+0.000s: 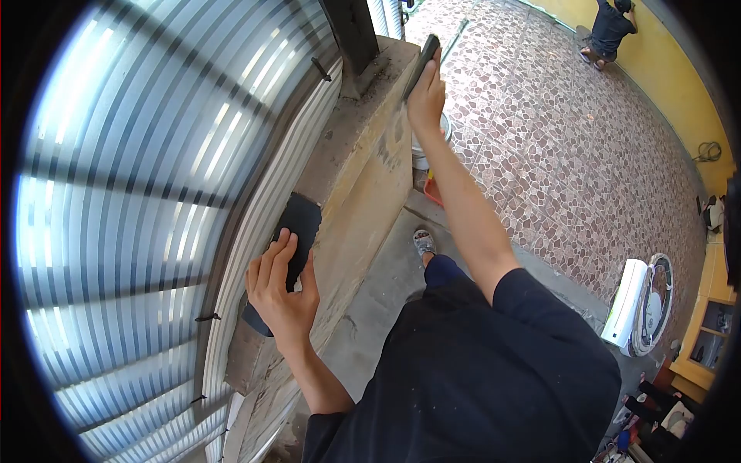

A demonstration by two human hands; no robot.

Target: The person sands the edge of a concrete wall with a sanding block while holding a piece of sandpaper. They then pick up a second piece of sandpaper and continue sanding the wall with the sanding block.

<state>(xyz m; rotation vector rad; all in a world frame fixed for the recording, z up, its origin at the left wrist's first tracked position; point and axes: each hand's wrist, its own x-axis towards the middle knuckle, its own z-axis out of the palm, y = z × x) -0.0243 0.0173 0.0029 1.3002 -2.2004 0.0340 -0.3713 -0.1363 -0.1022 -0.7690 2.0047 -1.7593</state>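
My left hand (284, 289) rests on a dark, flat rectangular sheet (307, 218) on top of the low wall (363, 189). Its fingers are bent over the sheet and the thumb grips near its side. Further along the wall, at its far end, my right hand (427, 99) is closed around a dark, narrow block (421, 68), held tilted at the wall's upper edge. The underside of the block is hidden. Worn, stained, tan plaster covers the wall's side, and its top is rough and brownish.
Corrugated translucent panels (139, 201) line the left, behind a dark metal post (351, 38). A bucket (445, 127) and a red tray (434, 191) stand past the wall's end. A white air-conditioner unit (625, 302) lies at right. Another person (610, 32) crouches by the yellow wall (664, 69).
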